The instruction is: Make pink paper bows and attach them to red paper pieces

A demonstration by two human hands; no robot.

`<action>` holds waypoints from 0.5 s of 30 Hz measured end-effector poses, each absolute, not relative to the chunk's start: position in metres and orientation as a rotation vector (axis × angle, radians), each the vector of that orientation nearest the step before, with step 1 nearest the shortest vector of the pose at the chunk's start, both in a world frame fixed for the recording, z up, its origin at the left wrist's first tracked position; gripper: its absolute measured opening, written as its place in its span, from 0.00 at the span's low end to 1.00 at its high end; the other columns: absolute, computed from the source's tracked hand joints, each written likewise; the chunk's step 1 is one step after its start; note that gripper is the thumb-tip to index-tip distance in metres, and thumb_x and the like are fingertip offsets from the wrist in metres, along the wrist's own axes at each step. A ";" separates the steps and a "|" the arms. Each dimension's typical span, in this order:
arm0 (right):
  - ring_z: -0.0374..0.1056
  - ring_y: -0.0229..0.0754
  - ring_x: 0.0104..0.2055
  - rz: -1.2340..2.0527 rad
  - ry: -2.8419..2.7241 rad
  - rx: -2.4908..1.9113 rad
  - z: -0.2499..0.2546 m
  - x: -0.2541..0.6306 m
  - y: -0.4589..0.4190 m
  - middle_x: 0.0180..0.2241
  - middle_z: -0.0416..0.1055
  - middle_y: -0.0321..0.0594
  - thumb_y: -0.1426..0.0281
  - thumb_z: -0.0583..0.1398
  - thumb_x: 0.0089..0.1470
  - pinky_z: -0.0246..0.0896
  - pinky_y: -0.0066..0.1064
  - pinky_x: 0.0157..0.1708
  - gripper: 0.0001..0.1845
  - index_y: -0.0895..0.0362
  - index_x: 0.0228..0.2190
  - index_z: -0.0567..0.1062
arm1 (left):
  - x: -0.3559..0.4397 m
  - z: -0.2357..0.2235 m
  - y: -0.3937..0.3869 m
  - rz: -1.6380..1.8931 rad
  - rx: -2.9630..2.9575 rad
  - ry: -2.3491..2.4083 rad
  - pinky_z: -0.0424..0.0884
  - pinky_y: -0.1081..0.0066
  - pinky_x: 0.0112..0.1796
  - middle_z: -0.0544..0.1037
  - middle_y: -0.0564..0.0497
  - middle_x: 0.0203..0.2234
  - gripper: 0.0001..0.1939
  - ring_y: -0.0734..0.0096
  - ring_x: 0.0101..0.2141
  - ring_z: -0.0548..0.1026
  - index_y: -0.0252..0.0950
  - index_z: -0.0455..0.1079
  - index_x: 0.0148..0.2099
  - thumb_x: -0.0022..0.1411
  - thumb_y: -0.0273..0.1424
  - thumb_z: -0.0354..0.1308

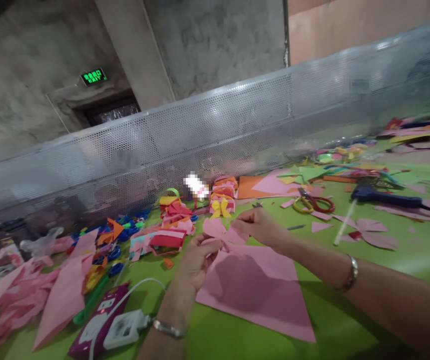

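Note:
A small pink paper bow (218,231) is held between both hands above a large pink paper sheet (260,295) lying on the green table (398,260). My left hand (196,260) pinches the bow's lower left side, fingers closed. My right hand (257,225) grips the bow's right side in a closed pinch. Each wrist wears a silver bracelet.
Finished coloured bows (222,197) lie behind the hands. Scissors (313,202) and a blue glue gun (385,197) lie to the right. A power strip with a white adapter (113,325) sits at lower left beside pink paper scraps (27,295). A perforated metal screen (237,120) bounds the table.

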State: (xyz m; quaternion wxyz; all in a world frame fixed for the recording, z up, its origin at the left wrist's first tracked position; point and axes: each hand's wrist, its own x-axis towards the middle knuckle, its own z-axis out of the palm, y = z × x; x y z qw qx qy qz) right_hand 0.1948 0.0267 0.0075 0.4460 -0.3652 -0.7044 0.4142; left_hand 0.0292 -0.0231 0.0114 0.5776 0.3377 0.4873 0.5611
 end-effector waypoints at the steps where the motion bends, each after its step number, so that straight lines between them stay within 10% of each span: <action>1: 0.40 0.29 0.16 1.056 -1.729 -0.919 0.008 0.194 0.026 0.13 0.44 0.27 0.60 0.56 0.47 0.34 0.27 0.17 0.22 0.55 0.12 0.54 | 0.029 0.011 -0.023 1.314 0.785 1.132 0.66 0.76 0.32 0.75 0.55 0.18 0.16 0.78 0.24 0.71 0.34 0.68 0.22 0.27 0.24 0.71; 15: 0.43 0.30 0.17 1.062 -1.753 -0.956 0.005 0.188 0.026 0.13 0.46 0.28 0.63 0.55 0.45 0.35 0.28 0.18 0.18 0.56 0.11 0.58 | 0.029 0.003 -0.021 1.375 1.046 1.217 0.64 0.75 0.26 0.73 0.56 0.18 0.15 0.77 0.20 0.68 0.34 0.72 0.30 0.34 0.25 0.68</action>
